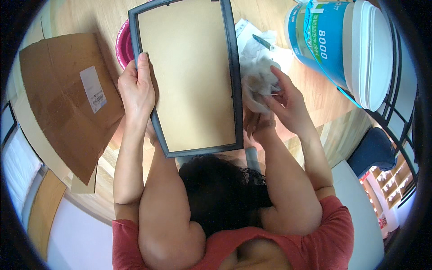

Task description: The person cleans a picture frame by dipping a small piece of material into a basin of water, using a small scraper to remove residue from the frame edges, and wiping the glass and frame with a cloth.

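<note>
My left hand [137,90] grips the left edge of a dark-rimmed rectangular picture frame [234,67], thumb over the rim, its tan backing board [186,76] facing me. To the frame's right, my right hand [285,99] has its fingers curled round a crumpled white tissue or cloth [261,83]. Just beyond it, a slim green-and-silver pen-like tool [263,42] lies on white paper [245,31]. A pink basin [123,47] is partly hidden behind the frame. My bare knees and shins are below the frame, with my feet partly hidden by it and my right hand.
A folded brown cardboard piece [58,76] with a white label lies at the left on the wooden table [81,18]. A large blue-and-white plastic bucket [337,49] with a blue handle lies at the upper right. Black metal bars [396,85] stand beyond the right edge.
</note>
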{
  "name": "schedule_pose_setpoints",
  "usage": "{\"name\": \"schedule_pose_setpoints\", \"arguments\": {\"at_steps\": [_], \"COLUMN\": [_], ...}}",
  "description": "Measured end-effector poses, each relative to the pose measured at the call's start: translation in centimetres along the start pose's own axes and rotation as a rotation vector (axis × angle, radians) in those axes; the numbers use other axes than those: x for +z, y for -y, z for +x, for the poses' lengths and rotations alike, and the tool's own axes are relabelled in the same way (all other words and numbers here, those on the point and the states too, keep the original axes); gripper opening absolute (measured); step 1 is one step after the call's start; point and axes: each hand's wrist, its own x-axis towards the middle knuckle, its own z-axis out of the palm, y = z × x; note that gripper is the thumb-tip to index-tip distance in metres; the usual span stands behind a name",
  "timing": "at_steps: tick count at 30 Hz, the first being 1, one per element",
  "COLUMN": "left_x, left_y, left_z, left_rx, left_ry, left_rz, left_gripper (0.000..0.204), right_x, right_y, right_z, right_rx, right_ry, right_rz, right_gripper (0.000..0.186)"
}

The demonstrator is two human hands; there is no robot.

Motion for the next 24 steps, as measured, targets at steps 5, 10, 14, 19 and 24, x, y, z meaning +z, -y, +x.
{"name": "schedule_pose_setpoints", "arguments": {"at_steps": [5, 10, 14, 19, 24], "left_x": [0.3, 0.5, 1.7, 3.4, 4.8], "left_y": [-0.9, -0.6, -1.3, -2.0, -2.8], "left_z": [-0.4, -0.7, -1.3, -1.7, -3.4], "left_rx": [0.005, -0.012, -0.004, 0.114, 0.166], "left_ry": [0.022, 0.051, 0.056, -0.014, 0.123], "left_rz": [-0.003, -0.068, -0.131, 0.042, 0.065], "left_gripper": [0.044, 0.043, 0.042, 0.039, 0.034], "right_x": [-1.2, -1.6, -1.6, 1.5, 0.2], "right_y": [-0.2, -0.3, -0.7, 2.8, 3.3], "right_z": [0.9, 2.3, 1.4, -0.9, 0.9], "right_rx": [0.038, -0.439, 0.130, 0.189, 0.039], "right_ry": [-0.082, -0.219, -0.019, -0.028, -0.023], "right_rz": [-0.352, -0.730, 0.167, 0.712, 0.722], "right_gripper": [0.032, 0.022, 0.029, 0.040, 0.040]}}
